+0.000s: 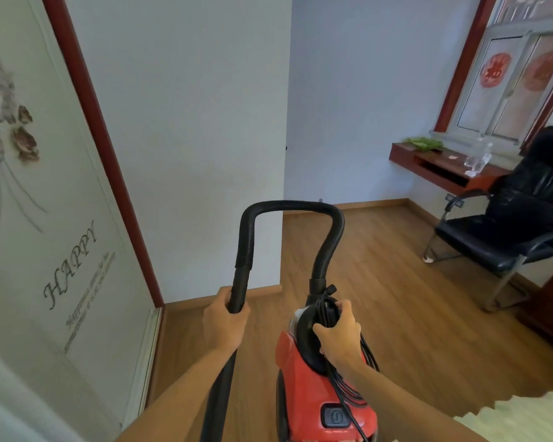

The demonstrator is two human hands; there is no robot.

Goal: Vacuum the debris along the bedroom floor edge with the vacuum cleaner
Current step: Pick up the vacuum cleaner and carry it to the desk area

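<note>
Head view: the person stands near a wall corner with both hands full. The left hand [225, 320], low centre of the frame, is wrapped round the black tube [240, 291] just below where the ribbed hose [288, 205] joins it. The tube runs down under the forearm and off the bottom edge, so the nozzle is out of sight. The right hand [339, 334] is clamped on the top handle of the red vacuum [300, 393] at bottom centre. The cord [348, 387] is bunched under the same grip and trails over the body past the switch [336, 416].

To me that reads as carrying, not cleaning: the cord is gathered so it won't drag, and the tube is held apart so the hose arches clear above both hands. I'd say the work proper has not begun.

The skirting [205, 301], where wall meets wooden floor [380, 282], runs across mid-frame. I can make out no debris along it from here.

As for holders, the shelf [441, 173] at the right has a dark slot beneath, and I cannot tell what is in it. On top lie green leaves [423, 143] and a clear bottle [479, 161], too blurred to say whether it is filled. The vacuum's dust bin doesn't show. A black chair [508, 224] stands just beside the shelf.
</note>
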